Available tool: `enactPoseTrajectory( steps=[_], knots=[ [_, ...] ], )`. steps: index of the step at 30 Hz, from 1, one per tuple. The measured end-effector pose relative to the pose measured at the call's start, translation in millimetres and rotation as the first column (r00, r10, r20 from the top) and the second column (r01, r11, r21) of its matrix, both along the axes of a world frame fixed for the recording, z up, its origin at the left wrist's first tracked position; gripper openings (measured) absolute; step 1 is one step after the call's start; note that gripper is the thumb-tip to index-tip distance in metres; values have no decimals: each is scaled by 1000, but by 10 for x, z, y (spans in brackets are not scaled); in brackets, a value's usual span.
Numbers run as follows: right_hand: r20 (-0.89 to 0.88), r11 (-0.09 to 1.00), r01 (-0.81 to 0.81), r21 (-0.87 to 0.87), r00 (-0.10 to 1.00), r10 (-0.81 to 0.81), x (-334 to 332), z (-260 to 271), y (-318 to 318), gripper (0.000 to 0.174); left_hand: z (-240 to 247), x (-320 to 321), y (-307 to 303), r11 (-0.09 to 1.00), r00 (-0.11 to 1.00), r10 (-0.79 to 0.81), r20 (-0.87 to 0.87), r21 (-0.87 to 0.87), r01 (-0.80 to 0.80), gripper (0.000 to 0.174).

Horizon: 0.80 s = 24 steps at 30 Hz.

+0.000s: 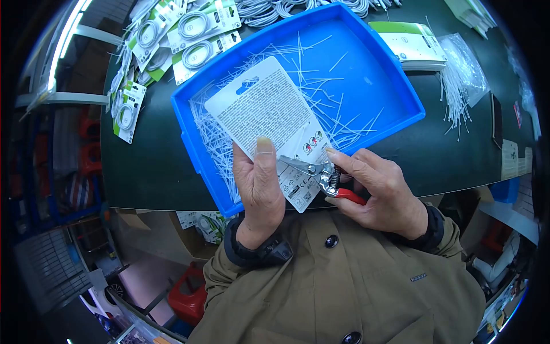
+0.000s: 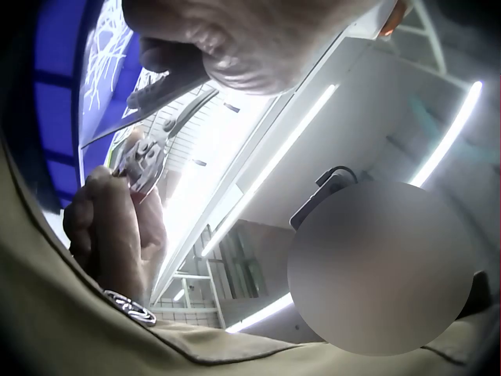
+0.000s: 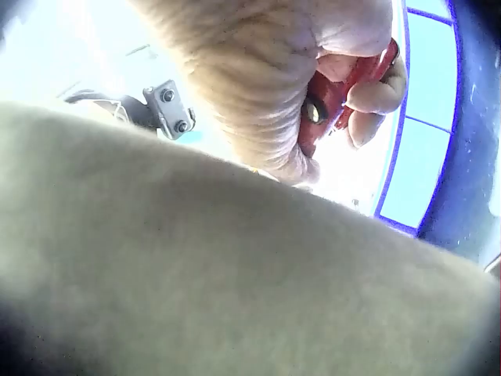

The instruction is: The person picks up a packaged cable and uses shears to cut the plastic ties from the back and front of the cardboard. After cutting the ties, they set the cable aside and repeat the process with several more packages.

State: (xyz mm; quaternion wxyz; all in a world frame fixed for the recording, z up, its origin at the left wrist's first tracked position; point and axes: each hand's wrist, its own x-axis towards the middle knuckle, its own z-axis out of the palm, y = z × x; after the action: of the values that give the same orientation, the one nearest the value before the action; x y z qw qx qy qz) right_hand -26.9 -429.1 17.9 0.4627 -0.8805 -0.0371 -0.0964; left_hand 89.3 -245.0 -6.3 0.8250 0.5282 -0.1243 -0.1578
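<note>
My left hand (image 1: 260, 192) grips the lower left side of a white printed packaging card (image 1: 258, 106), its thumb lying on the text side. The card is tilted over a blue tray (image 1: 401, 86) and has a hanging slot near its top. In my right hand (image 1: 384, 189) are red-handled pruning shears (image 1: 329, 178), their blades pointing left across the card's lower part, near the left thumb. The right wrist view shows the fingers curled round the red handle (image 3: 344, 90). From the left wrist view, the metal shear head (image 2: 149, 160) appears beneath the left hand (image 2: 258, 39).
Many thin white plastic strips (image 1: 220, 155) lie scattered in the tray. Carded white cables (image 1: 195, 26) are piled at the back left. At the right are a stack of cards (image 1: 407, 43) and a bundle of white ties (image 1: 455, 103). The dark table's front edge curves before the person.
</note>
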Motion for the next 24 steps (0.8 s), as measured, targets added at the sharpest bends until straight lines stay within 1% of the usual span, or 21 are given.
enactPoseTrajectory(
  steps=[1,2,3,4,7,9,11,12,13,14,15,17,18,21,22,23,24],
  knots=[
    [-2,1000,2,25,1000,-2,-10,7,-12,73,-1,35,52,999,1000,5,28,39,-6,44],
    [-42,998,12,55,999,-9,-26,6,-40,76,6,86,118,997,998,9,57,79,-14,43],
    [-24,996,25,82,999,-23,-16,34,-76,78,28,139,185,993,996,12,87,118,-23,42],
    [2,998,45,39,999,-45,10,92,-140,77,89,190,243,998,998,21,53,62,-24,39],
    [72,988,145,-45,987,-141,159,234,-312,73,178,447,508,992,993,70,95,96,-79,35],
    [99,982,152,-114,985,-142,264,265,-408,71,262,548,602,987,988,143,63,63,-147,33],
    [78,983,124,-137,990,-115,356,303,-404,71,382,641,658,973,973,227,43,42,-228,30],
    [67,984,107,-145,993,-98,416,320,-387,71,400,681,673,958,958,287,-3,15,-287,31],
    [54,986,75,-147,996,-68,469,361,-352,71,489,711,513,857,852,513,-110,2,-515,37],
    [39,988,41,-147,999,-36,505,405,-303,71,310,870,713,960,986,155,-55,-228,-163,39],
    [20,989,6,-146,1000,-3,541,403,-248,71,135,992,940,887,975,-211,74,-405,223,46],
    [86,995,-37,-96,995,45,630,308,-110,71,217,941,878,865,970,-243,6,-451,219,53],
    [73,991,-92,-94,992,100,665,362,-53,69,199,984,889,825,949,-316,2,-493,276,57],
    [69,960,-242,-139,965,253,720,289,66,75,56,1167,918,679,857,-475,202,-535,503,66],
    [38,944,-288,-164,954,298,738,328,100,75,109,1146,923,704,865,-463,193,-513,491,70],
    [6,924,-332,-189,941,340,751,343,140,76,163,1120,917,710,871,-458,177,-517,479,68],
    [25,918,-350,-187,932,361,762,325,179,77,215,1094,903,714,876,-454,163,-521,468,66]
  ],
)
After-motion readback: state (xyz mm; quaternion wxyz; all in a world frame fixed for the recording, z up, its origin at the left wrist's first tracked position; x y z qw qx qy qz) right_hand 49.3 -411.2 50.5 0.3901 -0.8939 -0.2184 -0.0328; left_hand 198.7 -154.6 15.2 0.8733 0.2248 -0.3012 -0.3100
